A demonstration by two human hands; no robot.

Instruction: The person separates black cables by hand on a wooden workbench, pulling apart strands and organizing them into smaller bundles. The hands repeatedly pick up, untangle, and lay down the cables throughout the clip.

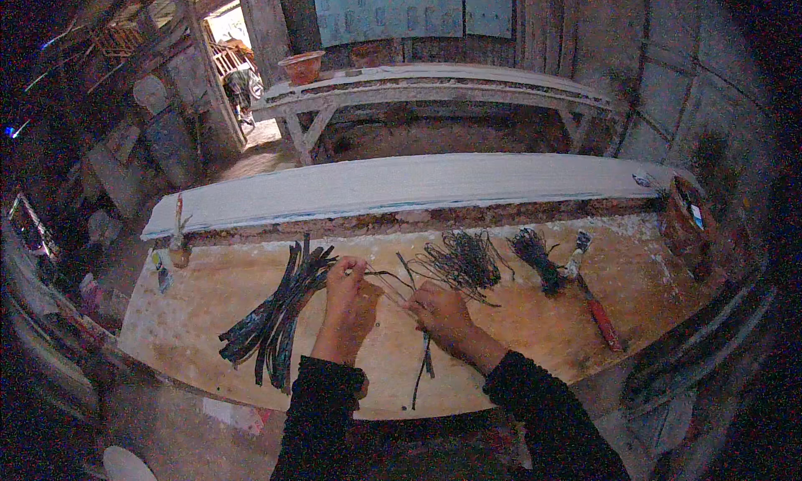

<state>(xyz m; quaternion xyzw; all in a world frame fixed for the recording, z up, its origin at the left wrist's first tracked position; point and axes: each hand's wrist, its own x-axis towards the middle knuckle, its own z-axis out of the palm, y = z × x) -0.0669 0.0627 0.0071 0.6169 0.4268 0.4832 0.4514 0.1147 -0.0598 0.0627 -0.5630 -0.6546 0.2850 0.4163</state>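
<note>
Over the middle of a wooden board [518,335], my left hand [349,301] is closed in a pinch on a thin dark strand [386,274] that stretches across to the right. My right hand [443,315] is closed around dark strips at the strand's other side. One strip sticks up above its fingers, and strip ends [422,368] hang down below it onto the board. Just left of my left hand lies a thick bundle of flat dark strips [271,322]. Beyond my right hand sits a loose tangle of thin dark cord [468,259].
Right of the tangle are a smaller dark bundle [536,264] and a red-handled tool [600,315]. A brown pot-like container [687,230] stands at the right edge, a small pot with a brush [179,251] at the left. A long white-topped slab [401,182] borders the board's far side.
</note>
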